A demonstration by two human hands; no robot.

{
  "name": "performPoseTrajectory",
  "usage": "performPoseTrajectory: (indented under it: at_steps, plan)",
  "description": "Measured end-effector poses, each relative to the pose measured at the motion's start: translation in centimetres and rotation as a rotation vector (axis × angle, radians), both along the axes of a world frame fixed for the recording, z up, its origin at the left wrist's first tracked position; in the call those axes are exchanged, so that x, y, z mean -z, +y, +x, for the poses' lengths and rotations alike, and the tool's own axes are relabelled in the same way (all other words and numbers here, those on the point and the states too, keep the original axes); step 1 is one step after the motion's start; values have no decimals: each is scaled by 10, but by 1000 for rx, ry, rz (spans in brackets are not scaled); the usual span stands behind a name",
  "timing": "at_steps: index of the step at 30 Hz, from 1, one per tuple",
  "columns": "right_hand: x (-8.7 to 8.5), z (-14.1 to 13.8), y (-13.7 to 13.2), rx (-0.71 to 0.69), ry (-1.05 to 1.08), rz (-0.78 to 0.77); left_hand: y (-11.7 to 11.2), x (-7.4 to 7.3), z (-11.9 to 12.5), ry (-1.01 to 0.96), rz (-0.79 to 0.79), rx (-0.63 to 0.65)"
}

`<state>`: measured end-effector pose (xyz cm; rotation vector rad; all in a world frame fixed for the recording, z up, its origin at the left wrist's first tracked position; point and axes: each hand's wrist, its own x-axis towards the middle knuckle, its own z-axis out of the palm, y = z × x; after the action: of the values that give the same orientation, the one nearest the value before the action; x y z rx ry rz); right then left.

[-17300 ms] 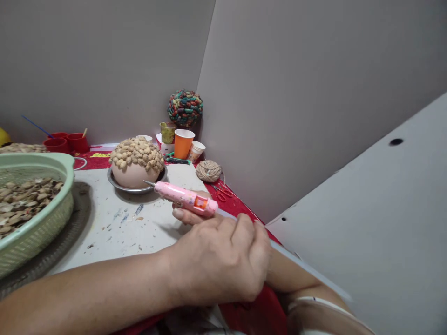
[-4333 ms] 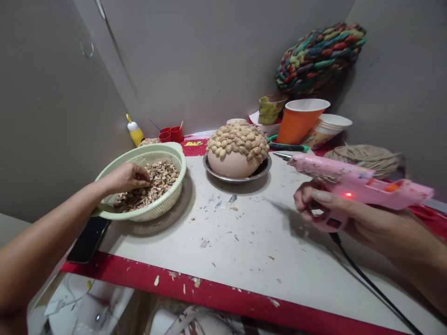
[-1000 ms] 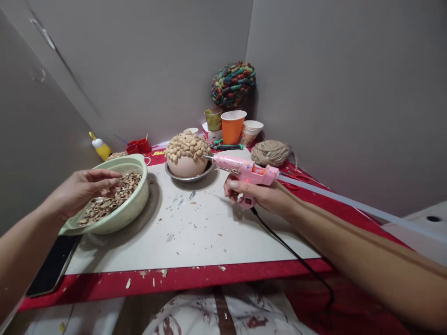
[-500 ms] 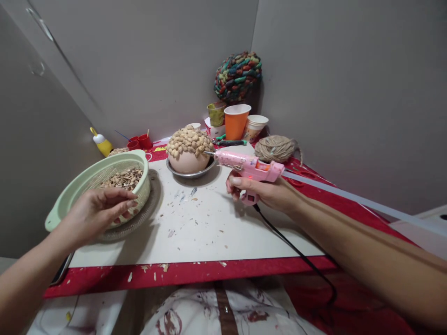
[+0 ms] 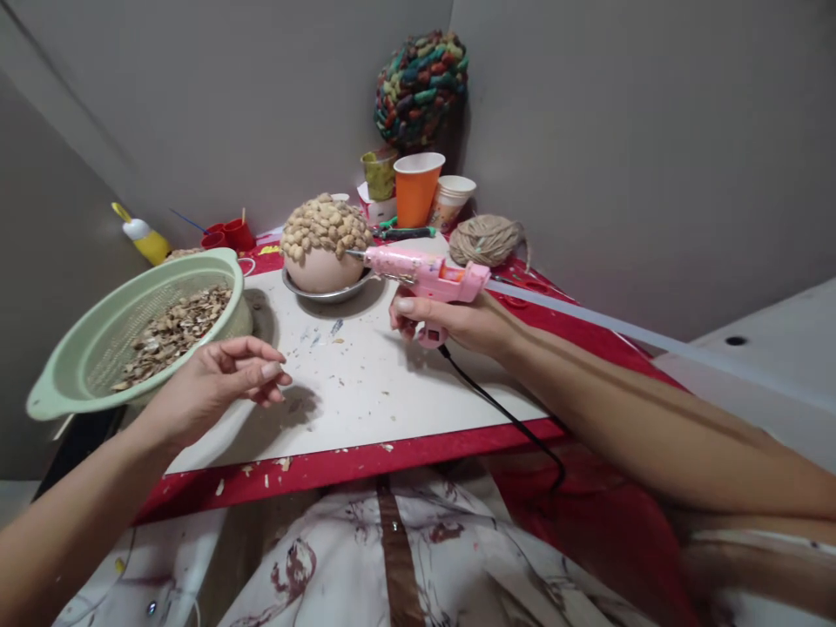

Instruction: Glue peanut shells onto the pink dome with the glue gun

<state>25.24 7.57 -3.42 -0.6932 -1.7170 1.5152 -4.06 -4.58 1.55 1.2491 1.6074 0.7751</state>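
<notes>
My right hand (image 5: 461,320) is closed round a pink hot-glue gun (image 5: 426,270). Its nozzle points left and nearly touches a pink ball (image 5: 319,272) whose top is covered with nut shells (image 5: 325,225); the ball sits in a metal dish (image 5: 330,297). My left hand (image 5: 215,387) hovers over the white board (image 5: 372,383), just right of a green colander (image 5: 71,392) of loose shells (image 5: 171,329). Its fingertips are pinched together, and what they hold is too small to make out.
The gun's black cord (image 5: 502,414) runs off the board's red front edge. At the back stand an orange cup (image 5: 415,190), paper cups (image 5: 453,197), a twine ball (image 5: 487,239), a multicoloured ball (image 5: 421,87), red cups (image 5: 228,235) and a yellow bottle (image 5: 144,237). Grey walls close in the corner.
My left hand has come out of the colander and moved right over the board with fingertips pinched. The glue gun stays aimed at the shell-covered ball.
</notes>
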Motion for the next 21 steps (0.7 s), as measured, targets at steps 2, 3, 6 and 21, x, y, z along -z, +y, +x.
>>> performPoseTrajectory:
  at_steps: [2, 3, 6, 21]
  plan:
    - [-2, 0, 0, -5, -17, 13, 11, 4, 7, 115, 4, 78]
    - [-3, 1, 1, -8, -28, 22, 15, 5, 9, 187, 15, 99]
    - [-5, 4, 2, -12, -49, 47, 25, 10, 9, 325, 61, 49]
    - [-11, 10, -4, -28, -39, 21, 14, 22, 23, 380, -49, 338]
